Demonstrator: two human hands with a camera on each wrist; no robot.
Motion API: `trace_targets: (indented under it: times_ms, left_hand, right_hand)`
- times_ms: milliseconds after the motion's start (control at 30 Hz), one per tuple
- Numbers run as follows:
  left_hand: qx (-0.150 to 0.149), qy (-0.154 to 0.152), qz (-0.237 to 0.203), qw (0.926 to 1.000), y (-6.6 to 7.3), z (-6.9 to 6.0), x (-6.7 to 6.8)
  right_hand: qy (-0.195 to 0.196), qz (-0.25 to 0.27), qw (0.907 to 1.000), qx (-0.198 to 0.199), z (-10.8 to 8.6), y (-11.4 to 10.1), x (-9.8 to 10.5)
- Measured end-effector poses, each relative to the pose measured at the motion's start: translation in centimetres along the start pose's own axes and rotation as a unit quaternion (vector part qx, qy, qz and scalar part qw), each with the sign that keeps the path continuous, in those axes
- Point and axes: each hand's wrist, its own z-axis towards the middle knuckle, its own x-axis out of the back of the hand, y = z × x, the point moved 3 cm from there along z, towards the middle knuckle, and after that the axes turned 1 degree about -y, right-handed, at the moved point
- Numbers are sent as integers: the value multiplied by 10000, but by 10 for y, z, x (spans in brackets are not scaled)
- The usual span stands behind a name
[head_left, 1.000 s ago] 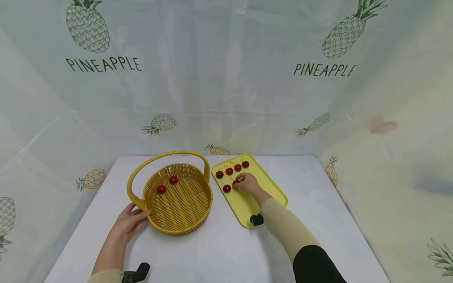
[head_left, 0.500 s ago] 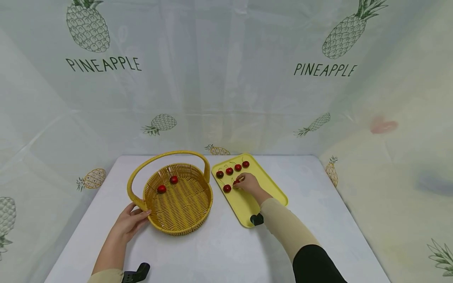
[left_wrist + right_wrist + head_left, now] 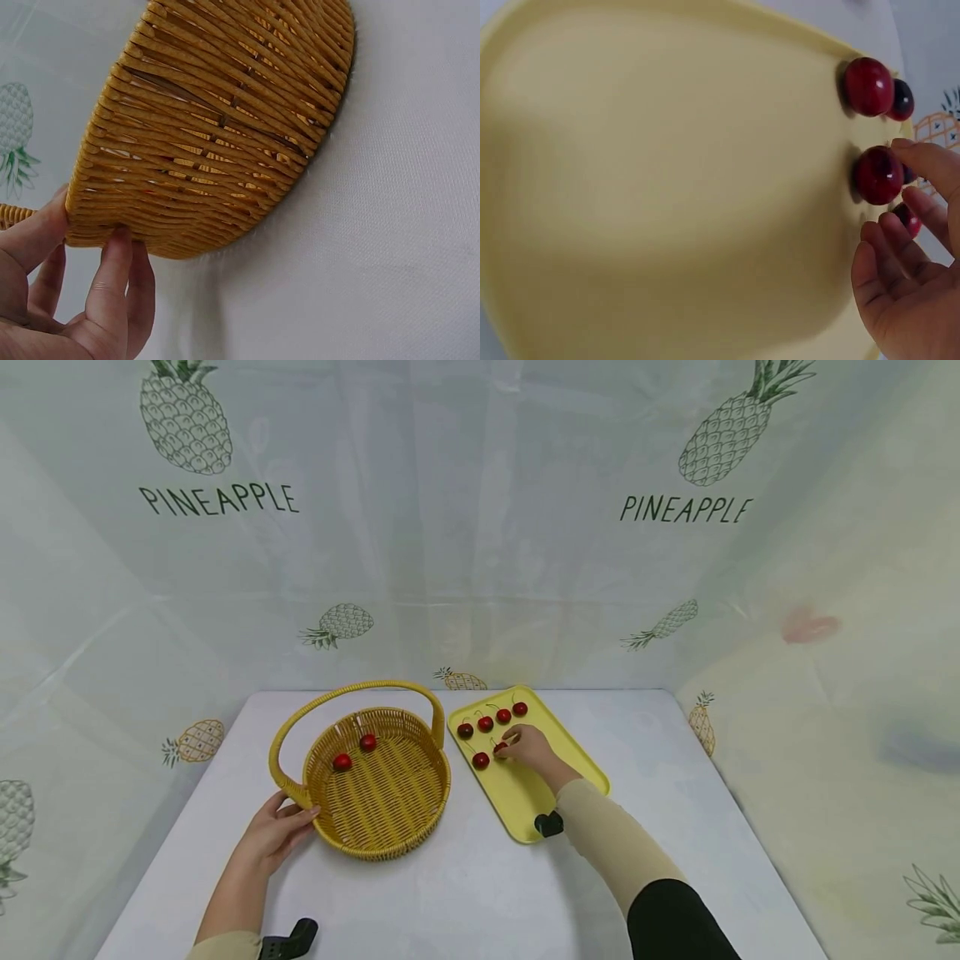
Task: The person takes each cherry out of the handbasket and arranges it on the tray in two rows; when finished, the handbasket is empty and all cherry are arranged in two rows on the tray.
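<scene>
A yellow woven basket (image 3: 382,814) with a tall handle stands on the left, two red cherries (image 3: 342,762) inside it. My left hand (image 3: 274,835) grips its near-left rim by the foot of the handle; in the left wrist view, thumb and fingers pinch the woven wall (image 3: 202,150). To the right lies a yellow tray (image 3: 525,802) with several dark red cherries (image 3: 485,724) towards its far left end. My right hand (image 3: 527,748) pinches one cherry (image 3: 879,175) low over the tray, thumb and a finger at its side, the other fingers loosely bent.
Both the basket and the tray are on a white-covered table (image 3: 450,902). A pale curtain (image 3: 480,527) printed with pineapples hangs behind and at the sides. Another cherry (image 3: 868,86) sits close beside the pinched one.
The right forearm has shifted slightly to the right, while the right fingertips stay at the same cherry. The left hand and basket have not visibly moved.
</scene>
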Motion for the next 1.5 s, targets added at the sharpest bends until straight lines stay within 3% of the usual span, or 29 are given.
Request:
trace_targets:
  times_ms: [267,633,1100,1500]
  left_hand:
    - [24,51,9,10000,-1,-1,3]
    - [-46,-15,13,10000,-2,0,3]
    - [-36,-19,-53,10000,-1,0,2]
    - [-90,8,-66,9999,-3,2,1]
  right_hand:
    - [-300,-192,9975,608,-8,-29,10]
    - [-1176,-267,9842,1296,-30,-75,7]
    - [-2081,-227,9587,1923,-59,-118,-20]
    - [-2287,-442,9497,2096,-63,-144,-51]
